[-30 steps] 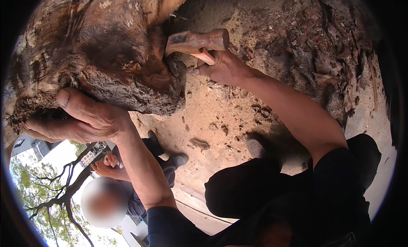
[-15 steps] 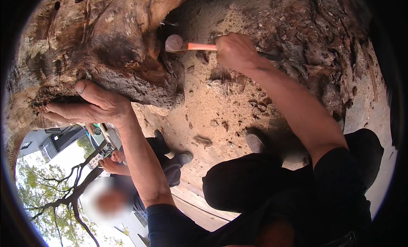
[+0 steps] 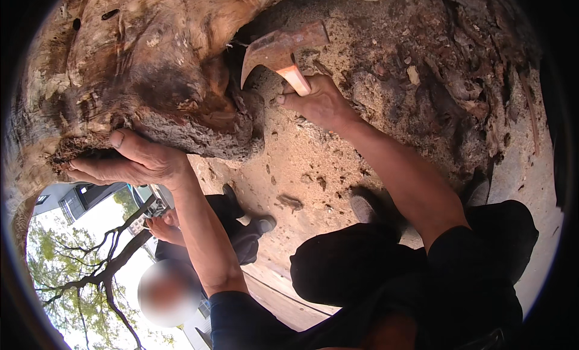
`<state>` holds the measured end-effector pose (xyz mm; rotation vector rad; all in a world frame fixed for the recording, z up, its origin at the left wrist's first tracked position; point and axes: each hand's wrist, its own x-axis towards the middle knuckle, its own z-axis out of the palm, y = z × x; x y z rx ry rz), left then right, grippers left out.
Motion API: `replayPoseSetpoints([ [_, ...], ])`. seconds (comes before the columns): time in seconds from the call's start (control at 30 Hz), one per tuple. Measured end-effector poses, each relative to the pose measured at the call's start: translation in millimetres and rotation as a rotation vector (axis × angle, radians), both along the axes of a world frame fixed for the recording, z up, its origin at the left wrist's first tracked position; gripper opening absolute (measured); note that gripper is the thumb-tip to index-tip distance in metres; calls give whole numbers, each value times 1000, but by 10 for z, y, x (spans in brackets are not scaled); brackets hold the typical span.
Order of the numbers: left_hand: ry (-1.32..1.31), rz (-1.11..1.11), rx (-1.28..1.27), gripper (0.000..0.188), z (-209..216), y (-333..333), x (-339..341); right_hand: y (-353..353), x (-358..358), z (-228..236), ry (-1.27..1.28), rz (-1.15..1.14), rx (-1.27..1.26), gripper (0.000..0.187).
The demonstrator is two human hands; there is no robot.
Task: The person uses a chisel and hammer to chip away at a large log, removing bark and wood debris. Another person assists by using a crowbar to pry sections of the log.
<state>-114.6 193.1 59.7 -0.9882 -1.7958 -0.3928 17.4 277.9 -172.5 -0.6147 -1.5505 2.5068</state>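
My right hand (image 3: 322, 106) is closed round the handle of a hammer (image 3: 280, 51) with a rusty brown head. One end of that head is a flat striking block and the other curves down to a thin edge, close to a dark brown knob of the large wooden root or trunk (image 3: 151, 48). My left hand (image 3: 145, 160) rests against the underside of this wood, thumb up on its rough lip. Its fingers stretch along a dark hollow there, with the tips partly hidden.
Wood chips and crumbs (image 3: 289, 201) litter the sandy ground below. Flaking bark (image 3: 458, 85) spreads at the upper right. My knees (image 3: 338, 265) are bent at lower right. Another person (image 3: 235, 235) is at lower left, hands raised, near a tree (image 3: 114, 259).
The hammer has swung up and turned, so its head now shows side-on instead of its round face. My right hand has dropped slightly; my left hand stays nearly in place.
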Motion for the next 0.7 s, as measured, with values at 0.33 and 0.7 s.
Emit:
replayPoseSetpoints([
  [0.33,4,-204,-82,78,-8,-46,-99,-215,-431,-369,94,95,230,27],
  [0.7,59,65,-57,90,4,-35,2,340,13,103,-110,-4,805,20],
])
